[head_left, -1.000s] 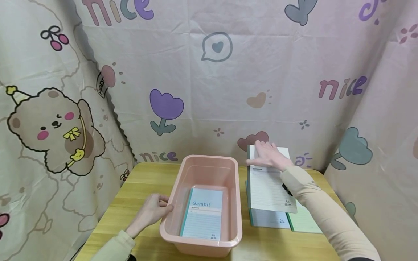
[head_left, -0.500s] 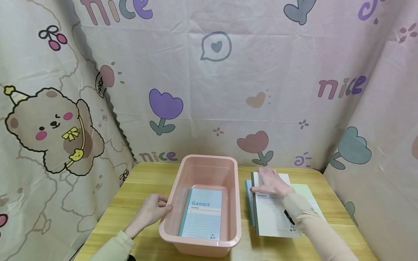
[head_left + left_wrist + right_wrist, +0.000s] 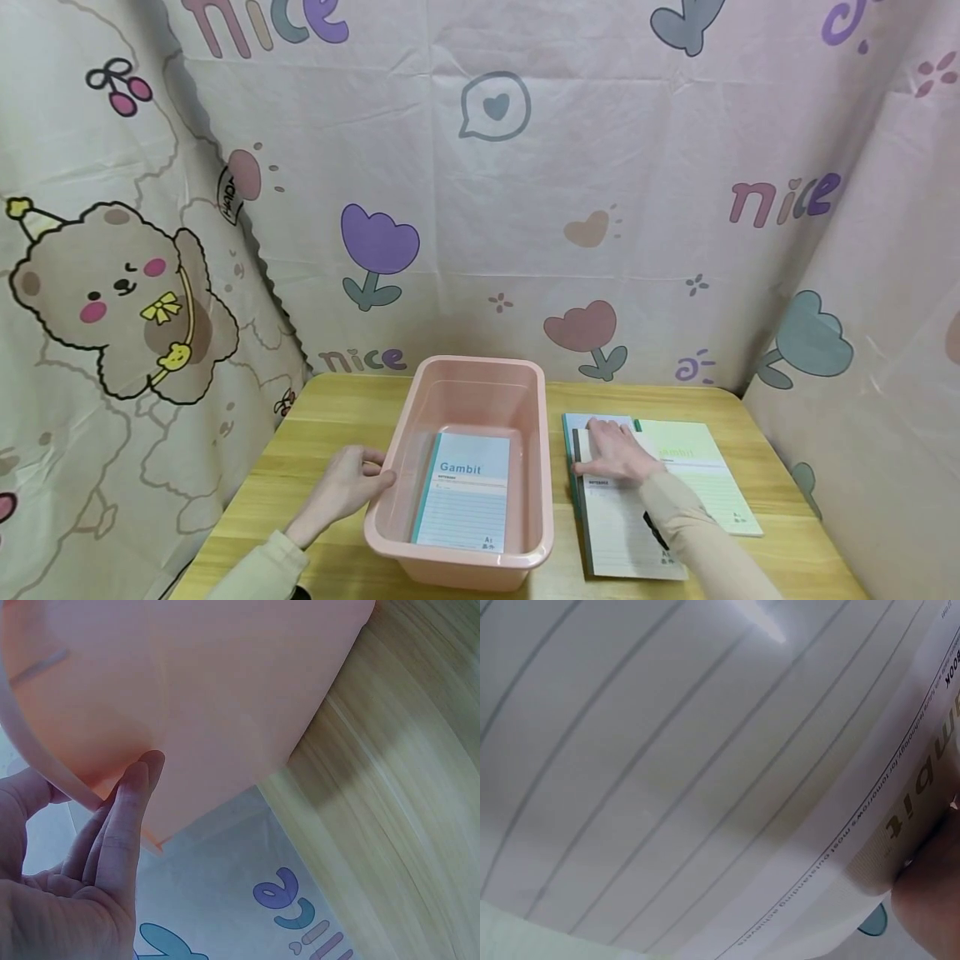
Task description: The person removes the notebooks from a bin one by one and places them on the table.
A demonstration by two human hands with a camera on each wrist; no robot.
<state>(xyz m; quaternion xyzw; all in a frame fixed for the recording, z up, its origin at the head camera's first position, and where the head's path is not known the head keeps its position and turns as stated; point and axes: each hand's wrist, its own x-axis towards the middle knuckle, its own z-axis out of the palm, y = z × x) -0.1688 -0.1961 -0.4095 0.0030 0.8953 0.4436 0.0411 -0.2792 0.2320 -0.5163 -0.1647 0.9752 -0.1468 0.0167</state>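
Note:
My left hand (image 3: 341,490) pinches the left rim of a pink plastic tub (image 3: 546,483). In the left wrist view the thumb is outside the rim and the fingers (image 3: 124,825) reach over it. Inside the tub lies a light-blue notebook (image 3: 463,504) marked Gambit. My right hand (image 3: 618,454) grips a white notebook (image 3: 622,533) with a grey spine near its top, thumb at the spine. That notebook overlaps a blue notebook (image 3: 576,422); in the right wrist view the white cover (image 3: 667,765) bends close to the camera. Part of its title is hidden by the hand.
A green notebook (image 3: 712,483) lies to the right of the white one. Everything stands on a wooden table (image 3: 337,400). A printed curtain (image 3: 480,208) hangs behind the table and along both sides.
My right hand has lowered the white notebook from above the others and drawn it toward the person, uncovering more of the blue and green ones. The left hand stays on the tub rim.

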